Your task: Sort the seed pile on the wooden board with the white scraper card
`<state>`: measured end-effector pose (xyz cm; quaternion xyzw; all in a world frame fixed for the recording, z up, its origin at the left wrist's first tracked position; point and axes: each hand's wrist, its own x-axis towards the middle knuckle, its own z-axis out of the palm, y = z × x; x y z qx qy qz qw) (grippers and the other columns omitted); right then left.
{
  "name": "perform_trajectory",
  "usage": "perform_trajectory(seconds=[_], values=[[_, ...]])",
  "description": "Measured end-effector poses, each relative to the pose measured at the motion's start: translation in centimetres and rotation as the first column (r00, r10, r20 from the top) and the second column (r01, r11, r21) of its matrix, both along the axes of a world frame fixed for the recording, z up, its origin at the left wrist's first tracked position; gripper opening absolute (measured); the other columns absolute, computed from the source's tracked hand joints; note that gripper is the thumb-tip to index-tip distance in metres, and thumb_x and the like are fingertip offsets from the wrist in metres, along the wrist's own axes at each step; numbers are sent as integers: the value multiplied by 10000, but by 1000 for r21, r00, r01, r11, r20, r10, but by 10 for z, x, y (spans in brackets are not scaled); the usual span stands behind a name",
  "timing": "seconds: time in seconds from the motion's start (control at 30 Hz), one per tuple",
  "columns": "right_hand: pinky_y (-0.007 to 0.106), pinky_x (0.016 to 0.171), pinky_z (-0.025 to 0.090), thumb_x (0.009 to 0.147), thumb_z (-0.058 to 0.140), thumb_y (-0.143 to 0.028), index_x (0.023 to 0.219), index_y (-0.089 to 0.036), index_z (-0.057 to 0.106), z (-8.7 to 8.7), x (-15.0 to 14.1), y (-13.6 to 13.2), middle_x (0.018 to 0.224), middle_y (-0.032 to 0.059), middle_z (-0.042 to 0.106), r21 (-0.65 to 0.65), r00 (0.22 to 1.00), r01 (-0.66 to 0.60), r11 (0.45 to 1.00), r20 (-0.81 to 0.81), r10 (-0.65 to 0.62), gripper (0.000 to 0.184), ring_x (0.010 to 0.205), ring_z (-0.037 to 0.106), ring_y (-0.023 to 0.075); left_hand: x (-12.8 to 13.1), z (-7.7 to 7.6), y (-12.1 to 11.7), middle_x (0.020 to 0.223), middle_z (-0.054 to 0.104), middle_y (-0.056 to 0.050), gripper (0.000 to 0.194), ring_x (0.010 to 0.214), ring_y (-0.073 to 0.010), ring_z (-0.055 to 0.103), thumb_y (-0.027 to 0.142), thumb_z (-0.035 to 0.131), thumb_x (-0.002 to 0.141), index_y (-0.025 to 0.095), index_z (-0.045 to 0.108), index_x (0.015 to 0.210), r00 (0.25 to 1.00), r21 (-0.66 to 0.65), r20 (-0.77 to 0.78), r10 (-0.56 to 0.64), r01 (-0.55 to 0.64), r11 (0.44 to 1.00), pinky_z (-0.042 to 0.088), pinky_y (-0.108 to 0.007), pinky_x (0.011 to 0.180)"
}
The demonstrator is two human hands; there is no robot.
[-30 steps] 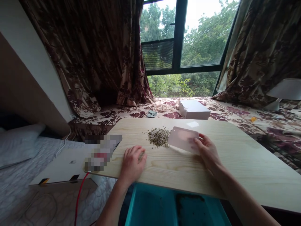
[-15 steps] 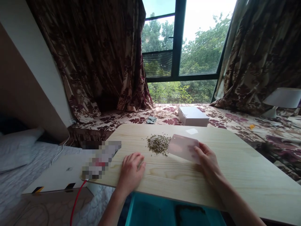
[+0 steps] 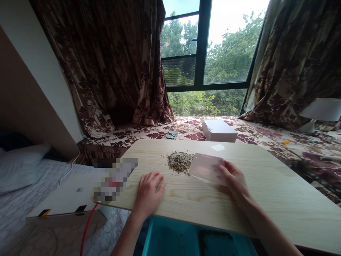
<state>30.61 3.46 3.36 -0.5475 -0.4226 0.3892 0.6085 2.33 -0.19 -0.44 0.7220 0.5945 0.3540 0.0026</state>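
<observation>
Virtually unchanged over the past second: my right hand (image 3: pixel 234 178) pinches a translucent, pinkish rectangular sheet (image 3: pixel 205 166) beside the heap of small greenish-brown and whitish grains (image 3: pixel 179 162), still ungathered; my left hand (image 3: pixel 149 190), loosely open, rests on the pale wood-grain tabletop (image 3: pixel 282 193).

Daylight from window (image 3: pixel 200 53), sky (image 3: pixel 231 17) blown out; curtains (image 3: pixel 128 64) deeply shadowed; pixelated patch (image 3: pixel 115 181) over corner of tabletop (image 3: pixel 277 192).

the pale table (image 3: pixel 282 188) carries a heap of grains (image 3: pixel 180 163) toward its far edge, the left hand (image 3: pixel 150 192) by its near edge, and a blurred item (image 3: pixel 114 182), hard to identify, at its near left corner.
</observation>
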Motion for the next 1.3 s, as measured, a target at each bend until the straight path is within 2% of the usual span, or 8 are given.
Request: perform_trajectory(seconds=[0.13,0.37,0.57,0.8,0.93,1.1,1.3], values=[[230,532,535,683,609,-259,929,-198,637,-2,0,2,856,40,730,6,1000,16,1000,-13,-16,255,681,667,160,0,0,0,1045,657,-40,175,1019,-214,568,262,532,809,248,649,938,1000,13,0,0,0,1000,413,-432,954],[233,530,529,669,633,-280,927,-185,645,-3,-1,2,809,40,730,-10,999,-37,999,-2,37,276,670,666,166,0,0,0,1045,658,-39,176,1021,-213,568,264,529,812,238,647,939,1000,-5,-11,3,-3,1000,412,-427,951],[250,525,543,659,637,-271,913,-184,657,-2,1,2,812,42,732,12,1000,9,1000,-8,-9,269,685,673,183,0,0,0,1058,656,-44,173,1033,-216,564,268,525,819,235,647,937,1000,-8,-15,5,-5,1000,400,-436,959],[248,511,539,668,627,-273,925,-185,657,-3,1,1,789,35,730,3,999,-28,1000,18,28,273,664,670,179,0,0,0,1052,659,-40,175,1027,-213,567,267,526,815,243,647,939,1000,-5,-14,3,-3,1000,397,-432,961],[250,521,545,676,619,-271,910,-193,661,-2,1,0,801,33,729,28,1000,12,1000,23,-13,250,698,672,185,0,0,0,1055,660,-40,171,1023,-212,566,264,531,811,247,650,932,1000,10,-15,9,-8,1000,399,-432,957],[240,487,531,666,627,-270,922,-180,659,-1,0,-2,782,34,728,-3,999,-28,1000,22,28,274,648,662,173,0,0,0,1052,661,-39,169,1020,-212,568,263,532,810,245,649,931,1000,11,-14,9,-9,1000,397,-432,959],[238,493,535,662,619,-264,911,-191,658,0,3,-1,799,37,729,18,999,45,999,13,-46,263,673,664,177,1,0,-1,1054,661,-40,172,1020,-215,568,257,531,810,249,648,936,1000,8,-9,12,-12,1000,399,-434,955]])
